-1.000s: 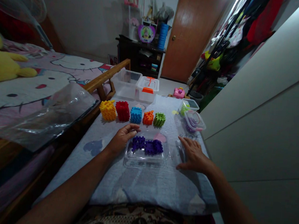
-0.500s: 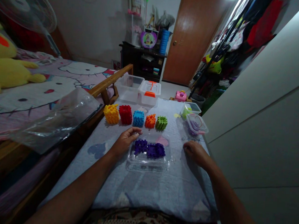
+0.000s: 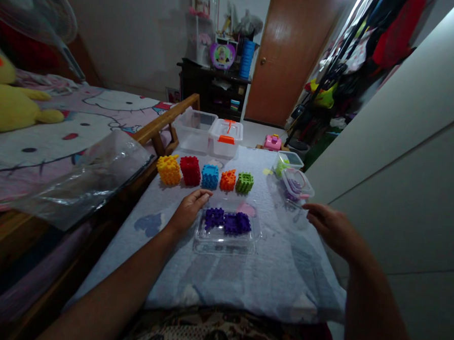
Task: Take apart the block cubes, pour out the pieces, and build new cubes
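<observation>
In the head view, my left hand (image 3: 189, 208) is closed at the far left corner of a clear plastic container (image 3: 225, 247), thumb and fingers together on its rim. Dark purple interlocking blocks (image 3: 237, 224) lie in that container. Over on the right, my right hand (image 3: 328, 226) pinches the edge of a clear plastic piece (image 3: 295, 214), whose outline is hard to make out. Just beyond it stands a small clear box (image 3: 298, 184) with lilac pieces inside. A row of block cubes stands behind: yellow (image 3: 168, 170), red (image 3: 190, 171), blue (image 3: 210, 177), orange (image 3: 228, 180) and green (image 3: 245, 183).
At the table's far end stand an open clear bin (image 3: 195, 133) and a lidded box with orange clips (image 3: 225, 138). Another clear box (image 3: 289, 162) holds light green pieces. A wooden bed rail (image 3: 164, 121) borders the left side, a white cabinet (image 3: 393, 199) the right.
My right hand has moved right and slightly up, and a clear plastic piece now shows at its fingertips. My left hand stays at the container's corner. The view has shifted slightly.
</observation>
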Tool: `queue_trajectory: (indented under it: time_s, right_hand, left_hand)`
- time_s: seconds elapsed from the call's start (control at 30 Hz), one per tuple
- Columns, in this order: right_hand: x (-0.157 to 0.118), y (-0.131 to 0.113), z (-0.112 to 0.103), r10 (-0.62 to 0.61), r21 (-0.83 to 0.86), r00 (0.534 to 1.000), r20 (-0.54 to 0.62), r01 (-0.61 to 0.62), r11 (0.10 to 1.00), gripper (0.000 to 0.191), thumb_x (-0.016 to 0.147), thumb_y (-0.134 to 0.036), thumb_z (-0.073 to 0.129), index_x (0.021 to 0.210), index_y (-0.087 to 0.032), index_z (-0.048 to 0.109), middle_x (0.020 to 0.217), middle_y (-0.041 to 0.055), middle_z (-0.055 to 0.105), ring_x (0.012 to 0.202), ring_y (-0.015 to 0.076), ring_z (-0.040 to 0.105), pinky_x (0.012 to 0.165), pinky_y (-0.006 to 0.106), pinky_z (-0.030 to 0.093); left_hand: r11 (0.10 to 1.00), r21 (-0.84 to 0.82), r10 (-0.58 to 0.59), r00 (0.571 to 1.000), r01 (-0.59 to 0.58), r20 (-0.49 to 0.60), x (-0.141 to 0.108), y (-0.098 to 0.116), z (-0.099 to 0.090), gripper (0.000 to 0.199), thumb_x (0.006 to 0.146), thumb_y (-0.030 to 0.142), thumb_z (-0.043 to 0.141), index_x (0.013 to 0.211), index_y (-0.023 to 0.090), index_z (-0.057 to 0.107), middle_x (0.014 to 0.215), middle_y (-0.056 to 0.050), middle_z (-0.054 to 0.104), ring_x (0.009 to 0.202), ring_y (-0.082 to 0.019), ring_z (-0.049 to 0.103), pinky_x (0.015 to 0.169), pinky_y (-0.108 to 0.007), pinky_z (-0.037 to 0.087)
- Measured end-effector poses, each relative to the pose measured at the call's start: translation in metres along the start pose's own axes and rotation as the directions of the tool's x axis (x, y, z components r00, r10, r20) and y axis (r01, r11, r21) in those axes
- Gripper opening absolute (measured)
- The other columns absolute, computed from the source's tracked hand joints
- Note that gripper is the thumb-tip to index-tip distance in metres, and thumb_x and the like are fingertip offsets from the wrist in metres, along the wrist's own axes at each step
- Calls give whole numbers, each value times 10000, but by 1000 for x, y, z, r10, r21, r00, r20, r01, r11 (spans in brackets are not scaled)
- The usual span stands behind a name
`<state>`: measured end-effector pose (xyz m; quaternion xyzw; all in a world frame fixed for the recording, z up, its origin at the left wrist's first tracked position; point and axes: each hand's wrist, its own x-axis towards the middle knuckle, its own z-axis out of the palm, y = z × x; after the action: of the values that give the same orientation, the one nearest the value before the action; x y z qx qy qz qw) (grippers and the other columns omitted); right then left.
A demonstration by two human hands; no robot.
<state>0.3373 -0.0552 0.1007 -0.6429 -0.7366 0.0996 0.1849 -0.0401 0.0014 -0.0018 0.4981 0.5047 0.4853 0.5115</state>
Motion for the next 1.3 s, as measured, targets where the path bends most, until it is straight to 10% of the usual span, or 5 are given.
queue_trajectory:
  time_s: [0.2,0.47,1.1,1.3]
  right_hand:
    - [-2,-63,-6,-134,-43,923,-360,127,991,211,902,-278,520,965,-220,713,920,84,659,810,217,638,757,361,514]
    - [-3,-144,90,-516,-188,788,-336,481,856,194,938,-133,536,968,-216,708,866,62,622,819,204,512,791,353,438]
    - [-24,-151,106,-566,15,822,-66,568,823,147,870,-194,580,1000,-202,648,946,68,630,899,237,509,828,408,419]
    - [-9,-114,105,-110,259,933,-342,206,944,207,916,-270,520,1086,-189,607,938,77,606,851,214,583,766,360,481]
  left_hand:
    - [1000,4,-17,997,17,-72,-3,6,-1,373,815,520,603,932,181,707,759,-5,594,600,-128,480,599,-255,392]
    - [985,-171,-45,998,35,-53,-6,8,-2,498,825,631,563,916,156,681,726,13,517,563,-107,481,532,-240,388]
    - [993,-116,-33,999,34,6,-9,15,-1,317,718,358,686,985,194,646,642,58,490,570,-120,463,551,-245,362]
    - [990,-102,-100,995,99,-7,-8,18,0,348,709,435,673,950,185,664,608,55,498,532,-119,437,518,-246,325]
